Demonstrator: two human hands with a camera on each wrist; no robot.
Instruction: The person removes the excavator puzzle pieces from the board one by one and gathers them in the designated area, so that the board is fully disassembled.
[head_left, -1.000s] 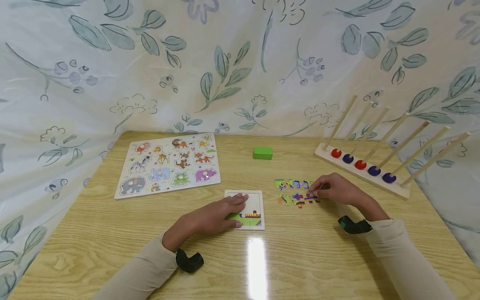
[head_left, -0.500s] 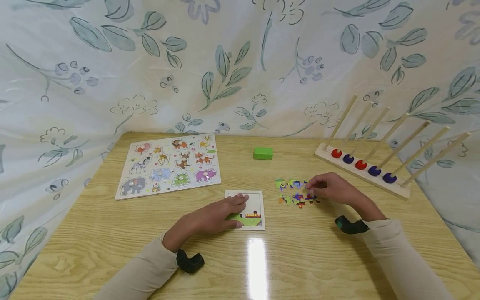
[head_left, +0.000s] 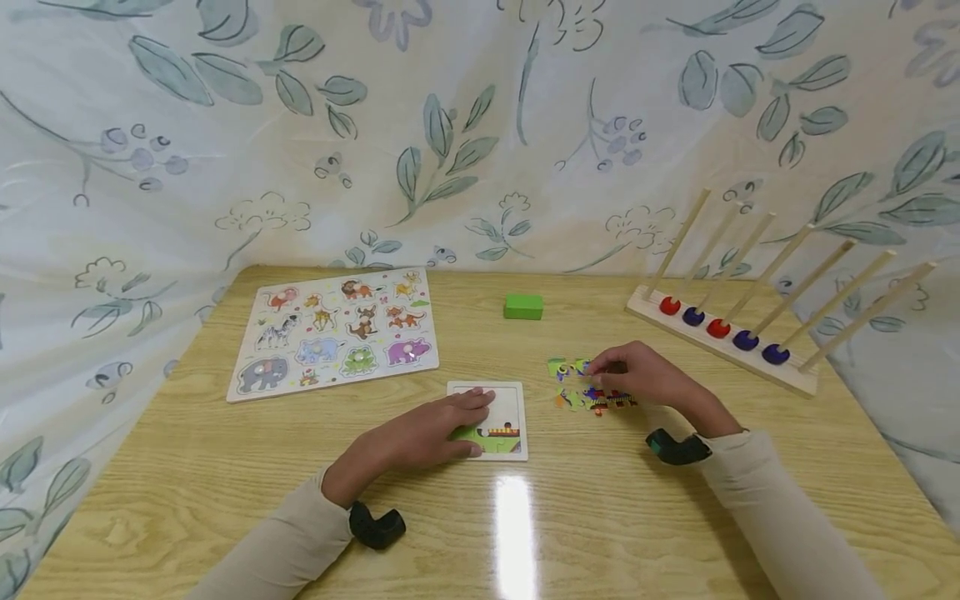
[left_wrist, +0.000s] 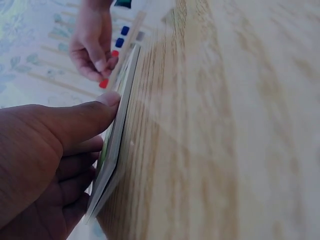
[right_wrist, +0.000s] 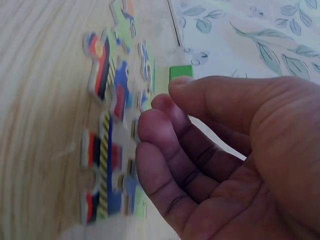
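My left hand [head_left: 423,432] rests on a small square jigsaw tray [head_left: 508,407], its fingers stretched across the left part. The tray's lower part shows fitted green and red-yellow pieces; the upper part is bare board. In the left wrist view my thumb [left_wrist: 95,117] lies along the tray's edge. Right of the tray, loose jigsaw pieces [head_left: 598,402] lie in two rough rows. Over the back row is my right hand [head_left: 645,375], fingers bent. In the right wrist view its thumb and fingertips sit close together beside the pieces [right_wrist: 103,145], with nothing visible between them.
An animal peg puzzle board [head_left: 337,333] lies at the back left. A green block [head_left: 523,307] sits at the back middle. At the right stands a wooden rack [head_left: 720,337] with tall rods and red and blue beads. A floral cloth [head_left: 450,125] hangs behind the table.
My right hand has moved left over the back row of loose pieces, covering some that showed before. The left hand stays on the tray.
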